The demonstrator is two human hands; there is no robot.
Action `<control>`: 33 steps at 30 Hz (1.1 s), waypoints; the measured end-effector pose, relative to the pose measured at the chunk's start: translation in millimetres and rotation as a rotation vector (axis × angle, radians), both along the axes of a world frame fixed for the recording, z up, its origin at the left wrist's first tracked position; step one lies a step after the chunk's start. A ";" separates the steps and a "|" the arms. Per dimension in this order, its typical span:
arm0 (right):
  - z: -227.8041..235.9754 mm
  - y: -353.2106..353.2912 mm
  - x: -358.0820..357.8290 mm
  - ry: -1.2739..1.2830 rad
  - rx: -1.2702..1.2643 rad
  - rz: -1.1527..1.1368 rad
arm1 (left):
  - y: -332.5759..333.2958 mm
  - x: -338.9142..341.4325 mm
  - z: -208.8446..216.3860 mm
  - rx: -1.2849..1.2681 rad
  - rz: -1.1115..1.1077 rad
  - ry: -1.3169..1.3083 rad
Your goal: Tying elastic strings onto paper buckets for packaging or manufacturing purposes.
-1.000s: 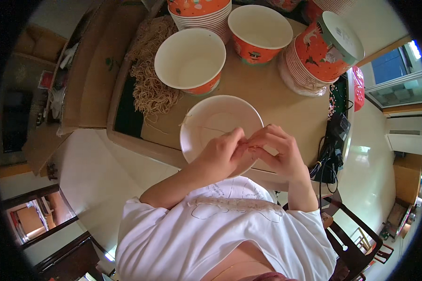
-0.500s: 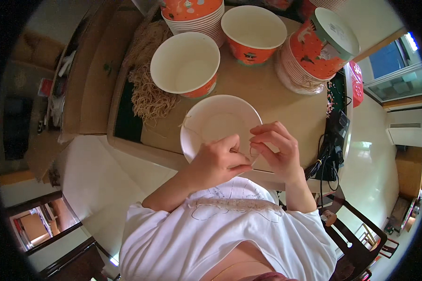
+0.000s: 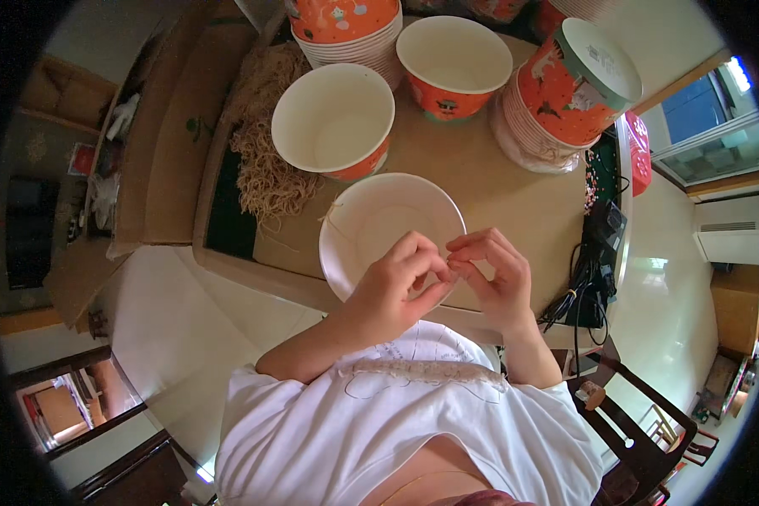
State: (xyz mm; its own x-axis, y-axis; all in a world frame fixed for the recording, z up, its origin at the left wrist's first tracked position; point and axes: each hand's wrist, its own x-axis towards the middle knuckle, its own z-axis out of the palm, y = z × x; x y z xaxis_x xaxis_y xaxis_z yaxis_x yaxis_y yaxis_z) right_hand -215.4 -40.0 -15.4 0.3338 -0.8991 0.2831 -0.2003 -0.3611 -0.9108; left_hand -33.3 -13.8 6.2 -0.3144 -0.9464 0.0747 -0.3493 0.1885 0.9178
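Observation:
A white-lined paper bucket (image 3: 371, 207) stands at the table's near edge, its open mouth toward me. A beige string (image 3: 333, 215) hangs over its left rim. My left hand (image 3: 401, 278) is over the near right part of the bucket, thumb and fingers curled together. Facing it, my right hand (image 3: 499, 274) pinches at the right rim, its fingertips meeting the left ones. A thin end of string seems to be between the fingertips; the fingers largely hide it, so a knot cannot be made out.
Two orange paper buckets, one nearer (image 3: 333, 118) and one farther (image 3: 454, 55), stand behind. Stacked buckets rise at far left (image 3: 346, 34) and right (image 3: 565, 93). Tangled beige strings (image 3: 274, 173) lie left. Black cables (image 3: 578, 287) hang at the right edge, near a dark chair (image 3: 641, 422).
My fingertips have come together at the right rim, and the small string loop seen there before is now hidden. The bucket has shifted slightly left.

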 end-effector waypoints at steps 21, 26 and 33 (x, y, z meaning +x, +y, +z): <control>-19.6 25.3 24.6 0.039 -0.372 -0.310 | -9.5 18.0 -6.3 0.925 0.045 0.807; -16.0 26.6 19.0 -0.019 -0.239 -0.181 | -4.5 13.9 -3.8 0.780 0.054 0.727; -13.2 27.9 14.0 -0.101 -0.054 -0.270 | -1.3 17.0 -3.6 0.637 0.083 0.567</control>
